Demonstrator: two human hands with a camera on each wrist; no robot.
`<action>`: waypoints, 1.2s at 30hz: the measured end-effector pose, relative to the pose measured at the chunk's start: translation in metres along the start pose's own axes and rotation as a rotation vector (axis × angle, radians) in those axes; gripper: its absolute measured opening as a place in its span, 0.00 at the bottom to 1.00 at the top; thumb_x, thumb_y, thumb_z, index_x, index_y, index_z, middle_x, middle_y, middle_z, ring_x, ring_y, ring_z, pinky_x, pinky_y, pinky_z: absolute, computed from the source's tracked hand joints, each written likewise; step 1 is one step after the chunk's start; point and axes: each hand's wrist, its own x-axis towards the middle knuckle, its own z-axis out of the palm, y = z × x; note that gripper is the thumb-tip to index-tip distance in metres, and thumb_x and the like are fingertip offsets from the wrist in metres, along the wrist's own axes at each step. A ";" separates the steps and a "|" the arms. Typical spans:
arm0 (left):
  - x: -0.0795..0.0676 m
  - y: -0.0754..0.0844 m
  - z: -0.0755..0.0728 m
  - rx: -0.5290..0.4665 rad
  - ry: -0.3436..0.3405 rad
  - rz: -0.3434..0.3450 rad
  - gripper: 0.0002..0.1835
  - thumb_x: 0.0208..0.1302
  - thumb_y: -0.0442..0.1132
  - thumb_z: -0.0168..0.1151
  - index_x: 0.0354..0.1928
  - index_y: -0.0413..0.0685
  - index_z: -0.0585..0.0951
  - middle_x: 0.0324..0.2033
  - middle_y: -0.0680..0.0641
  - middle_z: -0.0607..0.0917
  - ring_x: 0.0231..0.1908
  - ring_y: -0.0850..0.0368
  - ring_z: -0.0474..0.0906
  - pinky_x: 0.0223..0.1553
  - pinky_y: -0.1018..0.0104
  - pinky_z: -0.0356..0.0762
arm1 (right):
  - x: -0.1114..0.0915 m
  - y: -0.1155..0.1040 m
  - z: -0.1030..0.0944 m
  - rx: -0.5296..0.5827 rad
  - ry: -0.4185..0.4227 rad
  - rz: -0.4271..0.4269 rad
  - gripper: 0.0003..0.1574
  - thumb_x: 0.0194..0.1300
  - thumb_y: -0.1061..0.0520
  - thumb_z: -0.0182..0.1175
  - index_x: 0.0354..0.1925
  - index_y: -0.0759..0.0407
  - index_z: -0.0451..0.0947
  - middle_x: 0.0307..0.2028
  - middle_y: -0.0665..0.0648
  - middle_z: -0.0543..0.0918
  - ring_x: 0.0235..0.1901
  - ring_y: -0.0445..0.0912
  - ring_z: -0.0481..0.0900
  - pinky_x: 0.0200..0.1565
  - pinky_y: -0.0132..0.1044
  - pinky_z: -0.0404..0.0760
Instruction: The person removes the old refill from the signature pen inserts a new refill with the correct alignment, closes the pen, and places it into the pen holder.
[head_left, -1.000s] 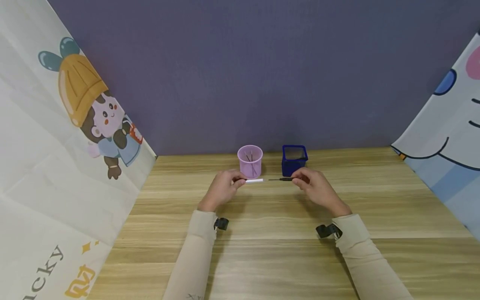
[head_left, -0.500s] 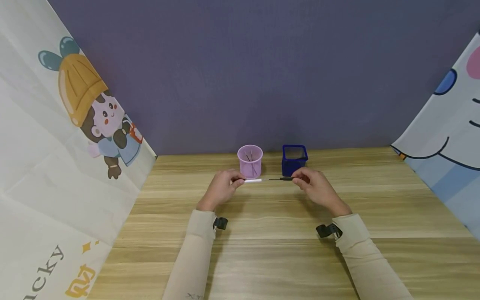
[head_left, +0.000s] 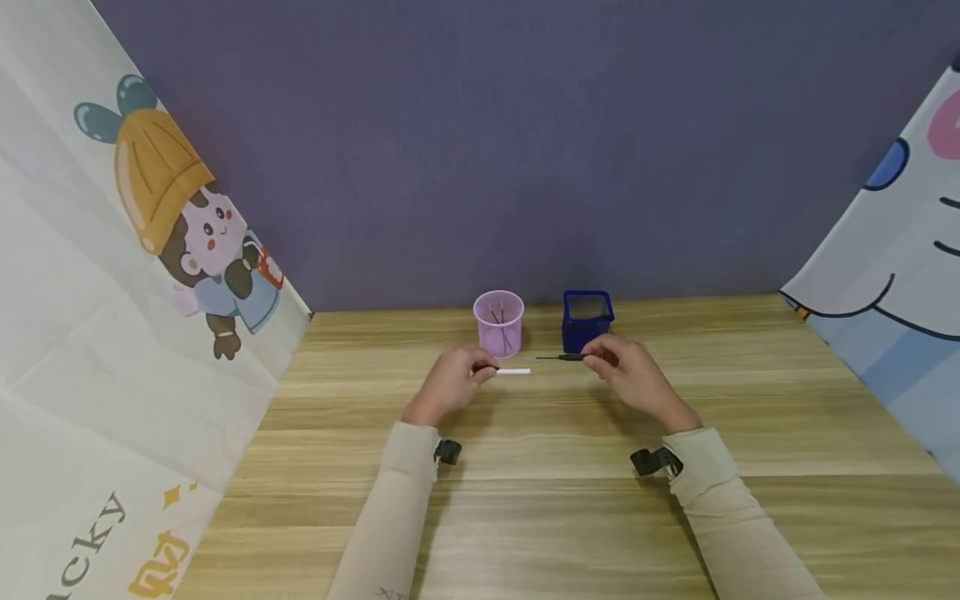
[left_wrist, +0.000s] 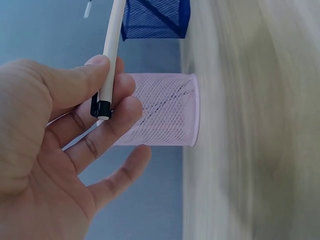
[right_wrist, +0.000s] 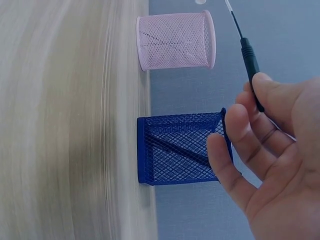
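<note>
My left hand [head_left: 450, 385] pinches a slim white pen [left_wrist: 113, 45] with a black clip end, between thumb and fingers. In the head view its white end points right. My right hand [head_left: 633, 379] pinches the black handle of a slim tool [right_wrist: 250, 62], whose thin dark shaft and pale tip point left toward the pen. Pen and tool are apart, the pen lying slightly nearer to me. A pink mesh cup [head_left: 489, 338] with thin dark sticks stands behind the left hand. Beyond the right hand is a square blue mesh holder [right_wrist: 175, 150] with a dark slanted object inside.
Both containers stand at the back of the wood-grain table [head_left: 540, 517], close to the dark purple-grey wall panel [head_left: 540, 150]. Printed white cloths hang at the left [head_left: 67, 333] and right [head_left: 900, 250]. Each wrist wears a black strap.
My left hand has come slightly toward me and to the right with the pen, so the pen has dropped out of line with the tool. The right hand has barely moved.
</note>
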 end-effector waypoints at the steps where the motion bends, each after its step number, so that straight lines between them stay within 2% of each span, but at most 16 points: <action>1: 0.000 0.000 0.001 0.000 -0.007 0.000 0.05 0.69 0.36 0.66 0.40 0.44 0.89 0.37 0.49 0.89 0.36 0.59 0.80 0.43 0.63 0.81 | 0.000 0.000 0.000 -0.001 -0.001 0.000 0.08 0.76 0.56 0.59 0.48 0.56 0.82 0.33 0.61 0.84 0.25 0.43 0.75 0.28 0.35 0.76; 11: 0.000 0.005 0.014 0.052 -0.053 0.030 0.04 0.68 0.37 0.68 0.40 0.47 0.89 0.34 0.51 0.90 0.36 0.60 0.84 0.42 0.65 0.82 | 0.001 -0.003 0.004 -0.003 0.002 0.000 0.07 0.75 0.57 0.59 0.47 0.57 0.83 0.32 0.60 0.83 0.25 0.43 0.74 0.28 0.35 0.75; 19: 0.000 0.003 0.022 0.088 -0.072 0.012 0.02 0.67 0.38 0.69 0.39 0.50 0.89 0.32 0.53 0.90 0.33 0.62 0.82 0.41 0.66 0.81 | 0.000 -0.002 0.009 -0.004 0.012 -0.007 0.08 0.75 0.57 0.60 0.47 0.58 0.83 0.32 0.55 0.83 0.26 0.42 0.73 0.29 0.34 0.74; 22: 0.000 0.002 0.024 0.106 -0.080 0.019 0.02 0.66 0.39 0.69 0.38 0.51 0.88 0.31 0.53 0.90 0.32 0.63 0.81 0.40 0.66 0.80 | -0.001 -0.001 0.009 -0.006 0.020 -0.001 0.07 0.75 0.57 0.59 0.47 0.57 0.83 0.33 0.57 0.84 0.26 0.42 0.73 0.29 0.34 0.74; 26: 0.000 0.002 0.026 0.126 -0.088 0.026 0.02 0.66 0.40 0.70 0.37 0.51 0.89 0.29 0.54 0.89 0.30 0.63 0.79 0.39 0.66 0.79 | -0.001 -0.003 0.008 -0.003 0.021 -0.002 0.08 0.76 0.57 0.59 0.47 0.57 0.82 0.33 0.61 0.84 0.26 0.42 0.74 0.29 0.34 0.75; 36: 0.000 0.000 0.027 0.158 -0.098 -0.003 0.04 0.66 0.42 0.70 0.35 0.50 0.89 0.28 0.55 0.87 0.30 0.63 0.77 0.39 0.65 0.77 | 0.008 -0.010 0.009 -0.018 0.030 -0.012 0.08 0.75 0.56 0.59 0.47 0.57 0.83 0.30 0.56 0.83 0.26 0.42 0.74 0.30 0.34 0.75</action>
